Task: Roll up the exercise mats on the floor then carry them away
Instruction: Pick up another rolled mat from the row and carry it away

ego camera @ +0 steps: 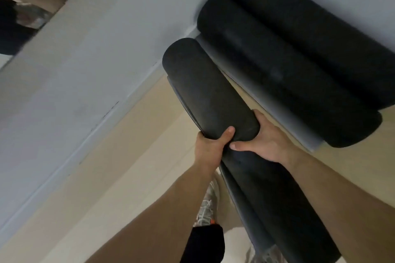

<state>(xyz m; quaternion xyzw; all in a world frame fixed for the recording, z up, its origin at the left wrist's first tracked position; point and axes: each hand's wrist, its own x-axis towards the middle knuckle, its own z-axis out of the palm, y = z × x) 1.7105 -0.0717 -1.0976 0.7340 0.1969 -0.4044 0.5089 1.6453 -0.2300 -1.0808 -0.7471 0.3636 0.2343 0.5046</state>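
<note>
**Rolled mat gripped in both hands beside the stack**

Left hand (210, 142) wrapped around the held mat (205, 87) from the left, thumb across its top. Right hand (264, 139) closed over the same roll from the right, fingers tucked behind, thumb almost touching the left thumb. Roll black, angled toward the wall (102, 45), a loose flap along its left edge. Two more rolls (295, 57) stacked against the wall, just right. Shoe (208, 207) below on pale floor (128, 166). Mirror (25, 6) upper left.

Rolled black mats: 3, one held (205, 92), two by the wall (277, 66) (316, 28)
Hands: 2, left (210, 145), right (265, 141)
Sneakers: 2 (208, 207) (265, 254)
</note>
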